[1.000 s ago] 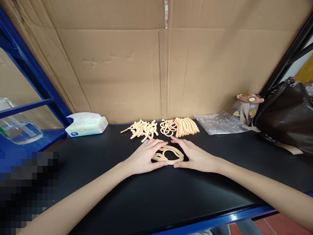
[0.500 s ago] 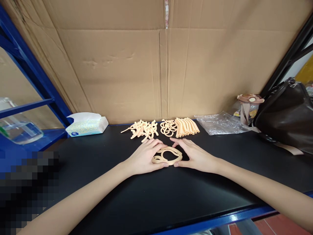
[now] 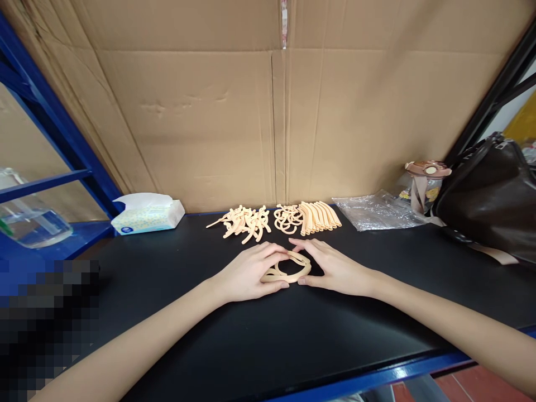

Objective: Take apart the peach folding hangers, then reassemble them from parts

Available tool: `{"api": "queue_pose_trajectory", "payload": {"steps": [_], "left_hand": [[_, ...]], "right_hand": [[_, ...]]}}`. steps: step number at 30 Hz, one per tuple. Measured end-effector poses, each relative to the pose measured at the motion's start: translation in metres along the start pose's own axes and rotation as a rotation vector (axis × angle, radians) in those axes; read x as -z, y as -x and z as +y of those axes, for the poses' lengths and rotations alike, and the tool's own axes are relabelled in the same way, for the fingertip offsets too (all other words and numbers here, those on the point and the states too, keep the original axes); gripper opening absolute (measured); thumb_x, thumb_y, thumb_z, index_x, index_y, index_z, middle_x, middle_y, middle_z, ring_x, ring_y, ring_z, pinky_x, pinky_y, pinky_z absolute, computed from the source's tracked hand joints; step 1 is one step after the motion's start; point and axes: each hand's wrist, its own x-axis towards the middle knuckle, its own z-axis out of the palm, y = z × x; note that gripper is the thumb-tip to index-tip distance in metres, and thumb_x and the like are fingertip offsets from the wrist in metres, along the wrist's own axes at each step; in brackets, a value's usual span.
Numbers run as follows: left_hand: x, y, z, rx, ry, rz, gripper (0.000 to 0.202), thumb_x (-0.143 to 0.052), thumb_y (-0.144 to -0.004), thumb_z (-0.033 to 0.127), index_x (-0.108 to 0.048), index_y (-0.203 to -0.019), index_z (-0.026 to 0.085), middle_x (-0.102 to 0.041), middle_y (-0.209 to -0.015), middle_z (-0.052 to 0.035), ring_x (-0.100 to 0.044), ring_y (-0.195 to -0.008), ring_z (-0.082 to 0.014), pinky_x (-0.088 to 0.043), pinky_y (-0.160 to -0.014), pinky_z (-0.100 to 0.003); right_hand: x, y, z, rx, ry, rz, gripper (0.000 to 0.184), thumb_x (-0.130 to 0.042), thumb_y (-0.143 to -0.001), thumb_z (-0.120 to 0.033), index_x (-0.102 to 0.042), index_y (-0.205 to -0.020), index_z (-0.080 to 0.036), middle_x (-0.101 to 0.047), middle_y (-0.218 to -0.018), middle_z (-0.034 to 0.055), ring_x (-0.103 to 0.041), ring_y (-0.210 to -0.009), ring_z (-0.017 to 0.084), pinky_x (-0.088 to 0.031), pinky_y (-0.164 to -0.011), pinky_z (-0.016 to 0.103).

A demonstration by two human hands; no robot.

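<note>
A pale wooden-looking ring-shaped piece point(image 3: 298, 277), built of curved strips around an open middle, lies on the black tabletop between my hands. My left hand point(image 3: 253, 272) grips its left side, thumb at the near edge and fingers over the far edge, hiding much of that end. Around the right side curls my right hand point(image 3: 330, 265), its thumb at the near rim and index finger reaching toward the far rim. Beyond my hands lie a heap of short curved pale pieces point(image 3: 245, 220), some thin curved pieces point(image 3: 288, 218) and a row of longer strips point(image 3: 320, 216).
A tissue pack point(image 3: 147, 215) sits at the back left. Toward the back right are a clear plastic bag point(image 3: 377, 211), a bottle with a strap point(image 3: 425, 184) and a dark bag point(image 3: 489, 195). Cardboard point(image 3: 201, 123) walls the back; a blue frame point(image 3: 62, 111) stands left.
My left hand's fingers have shifted slightly right over the ring-shaped piece, covering more of its left end. My right hand stays nearly in place.
</note>
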Motion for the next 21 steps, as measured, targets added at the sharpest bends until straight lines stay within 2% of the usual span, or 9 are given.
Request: {"api": "queue_pose_trajectory", "payload": {"steps": [3, 6, 12, 15, 18, 21], "left_hand": [[0.000, 0.000, -0.001, -0.005, -0.024, -0.002, 0.045, -0.053, -0.088, 0.046, -0.047, -0.127, 0.025, -0.053, -0.125, -0.0053, -0.052, -0.108, -0.0215, -0.042, -0.094, -0.034], [0.000, 0.000, 0.001, -0.009, -0.072, -0.008, 0.043, -0.051, -0.089, 0.040, -0.046, -0.128, 0.022, -0.053, -0.121, -0.0071, -0.052, -0.105, -0.0218, -0.042, -0.093, -0.035], [-0.002, -0.001, 0.023, 0.038, -0.212, -0.010, 0.046, -0.050, -0.083, 0.023, -0.045, -0.128, 0.016, -0.055, -0.110, -0.0093, -0.054, -0.099, -0.0225, -0.045, -0.089, -0.037], [-0.005, 0.000, 0.030, 0.074, -0.285, 0.013, 0.040, -0.047, -0.088, 0.031, -0.049, -0.124, 0.013, -0.055, -0.106, -0.0104, -0.055, -0.097, -0.0239, -0.045, -0.088, -0.039], [-0.009, 0.001, 0.031, 0.164, -0.363, 0.019, 0.043, -0.040, -0.092, 0.043, -0.054, -0.118, 0.012, -0.056, -0.099, -0.0103, -0.057, -0.088, -0.0242, -0.047, -0.081, -0.040], [-0.010, 0.000, 0.030, 0.229, -0.459, -0.004, 0.043, -0.038, -0.093, 0.043, -0.058, -0.111, 0.010, -0.056, -0.093, -0.0100, -0.058, -0.082, -0.0243, -0.048, -0.076, -0.040]], "right_hand": [[0.001, 0.000, -0.001, -0.007, -0.003, -0.018, 0.066, -0.057, -0.085, -0.041, -0.027, -0.142, -0.026, -0.043, -0.141, 0.0074, -0.040, -0.126, 0.024, -0.034, -0.104, 0.044], [0.002, 0.001, -0.001, 0.000, 0.005, -0.026, 0.066, -0.056, -0.085, -0.043, -0.027, -0.142, -0.025, -0.042, -0.141, 0.0075, -0.040, -0.126, 0.024, -0.034, -0.105, 0.044], [0.001, 0.001, 0.001, 0.018, 0.027, -0.027, 0.067, -0.054, -0.086, -0.047, -0.025, -0.143, -0.026, -0.043, -0.141, 0.0073, -0.041, -0.125, 0.024, -0.035, -0.104, 0.043], [0.000, 0.001, 0.003, 0.031, 0.050, -0.027, 0.067, -0.052, -0.087, -0.050, -0.025, -0.144, -0.025, -0.040, -0.143, 0.0074, -0.039, -0.127, 0.024, -0.034, -0.105, 0.043], [0.000, 0.001, 0.003, 0.030, 0.060, -0.036, 0.068, -0.049, -0.088, -0.053, -0.026, -0.144, -0.023, -0.040, -0.143, 0.0082, -0.038, -0.127, 0.025, -0.034, -0.105, 0.044], [0.001, 0.001, 0.003, 0.014, 0.049, -0.041, 0.070, -0.048, -0.087, -0.056, -0.025, -0.144, -0.023, -0.045, -0.137, 0.0098, -0.042, -0.124, 0.025, -0.036, -0.103, 0.044]]}}
